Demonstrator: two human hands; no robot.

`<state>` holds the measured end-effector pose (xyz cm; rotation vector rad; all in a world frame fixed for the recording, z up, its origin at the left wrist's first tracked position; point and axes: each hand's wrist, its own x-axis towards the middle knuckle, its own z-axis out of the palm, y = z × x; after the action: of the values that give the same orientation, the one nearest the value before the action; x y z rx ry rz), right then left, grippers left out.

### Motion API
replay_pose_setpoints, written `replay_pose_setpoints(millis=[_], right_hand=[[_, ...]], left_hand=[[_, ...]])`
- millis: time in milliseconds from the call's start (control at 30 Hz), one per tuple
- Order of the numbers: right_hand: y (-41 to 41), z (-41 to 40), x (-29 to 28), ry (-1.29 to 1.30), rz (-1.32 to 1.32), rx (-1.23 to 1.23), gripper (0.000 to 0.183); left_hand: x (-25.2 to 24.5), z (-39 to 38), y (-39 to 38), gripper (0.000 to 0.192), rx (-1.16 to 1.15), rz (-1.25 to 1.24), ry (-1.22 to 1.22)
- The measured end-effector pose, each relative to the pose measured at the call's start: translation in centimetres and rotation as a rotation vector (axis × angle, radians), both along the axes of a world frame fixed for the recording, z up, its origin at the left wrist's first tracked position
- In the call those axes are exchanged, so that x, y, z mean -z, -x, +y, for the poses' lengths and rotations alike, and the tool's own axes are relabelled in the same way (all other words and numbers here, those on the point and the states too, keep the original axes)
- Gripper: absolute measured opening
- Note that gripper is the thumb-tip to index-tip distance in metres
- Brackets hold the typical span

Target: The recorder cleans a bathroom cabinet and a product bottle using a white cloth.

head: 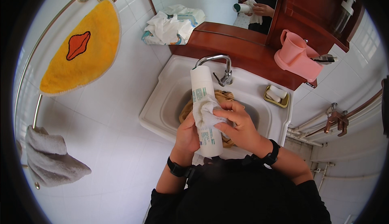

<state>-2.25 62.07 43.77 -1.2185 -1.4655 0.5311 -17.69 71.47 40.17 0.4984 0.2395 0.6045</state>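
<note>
My left hand (187, 135) grips a long white plastic bottle (210, 142) with green print, from its left side. A crumpled white cloth (204, 112) is wrapped over the middle of the bottle. The fingers of my right hand (240, 123) press and pinch this cloth from the right. The bottle is held lengthwise over the white washbasin (170, 72), its far end near the chrome faucet (226, 75). Brown fabric (224, 95) lies in the bowl under my hands, partly hidden by them.
A white tissue pack (173, 24) and a pink cup (294, 48) in its holder stand on the dark red wooden shelf (237, 52). A soap dish (285, 103) sits at the basin's right. Left hang a yellow towel (100, 53) and a grey towel (51, 160). Pipes (310, 129) run at right.
</note>
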Motion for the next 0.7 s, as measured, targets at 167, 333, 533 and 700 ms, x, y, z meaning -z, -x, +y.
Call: replay_pose_setpoints(millis=[167, 333, 533, 700], right_hand=[[0.0, -1.8, 0.4, 0.090, 0.065, -0.064, 0.033], [-0.3, -3.2, 1.9, 0.069, 0.156, -0.243, 0.034], [-1.5, -4.3, 3.6, 0.104, 0.118, -0.341, 0.035], [-2.2, -5.4, 4.3, 0.168, 0.132, -0.346, 0.036]], left_hand=[[-0.1, -0.1, 0.2, 0.040, -0.037, 0.019, 0.051], [0.7, 0.8, 0.5, 0.049, -0.092, 0.023, -0.002], [-0.4, 1.1, 0.8, 0.050, -0.133, 0.021, -0.067], [-0.9, 1.3, 1.0, 0.050, -0.147, 0.036, -0.127]])
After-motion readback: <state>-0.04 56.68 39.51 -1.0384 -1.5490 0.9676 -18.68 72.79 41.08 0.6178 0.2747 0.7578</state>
